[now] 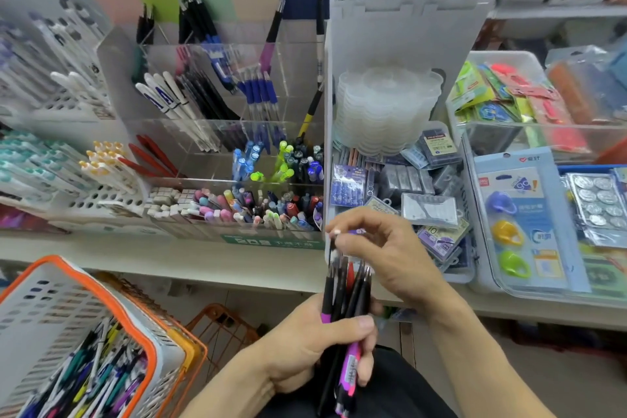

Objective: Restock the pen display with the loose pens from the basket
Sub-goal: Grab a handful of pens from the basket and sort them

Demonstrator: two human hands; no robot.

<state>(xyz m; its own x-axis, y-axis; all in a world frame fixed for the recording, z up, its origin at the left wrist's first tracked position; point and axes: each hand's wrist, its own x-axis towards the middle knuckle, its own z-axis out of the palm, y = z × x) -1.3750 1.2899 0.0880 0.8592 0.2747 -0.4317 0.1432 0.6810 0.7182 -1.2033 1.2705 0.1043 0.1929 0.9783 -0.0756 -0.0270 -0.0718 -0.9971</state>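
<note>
Left hand gripped round a bundle of pens, mostly black barrels with some magenta-purple ones, tips pointing up and away toward the shelf. Right hand above the bundle, fingers curled, pinching the top end of one pen with a purple section between thumb and fingertips; blur makes it unclear whether that pen is clear of the bundle. Basket, white with orange rim, sits near left, well apart from both hands, holding a jumble of loose pens in mixed colours. Clear acrylic pen display stands on the shelf, far and left of the hands, its compartments holding upright pens: white, blue-gripped, black, pastel. White shelf edge runs between basket and display. Packaged stationery in bins to the right.
</note>
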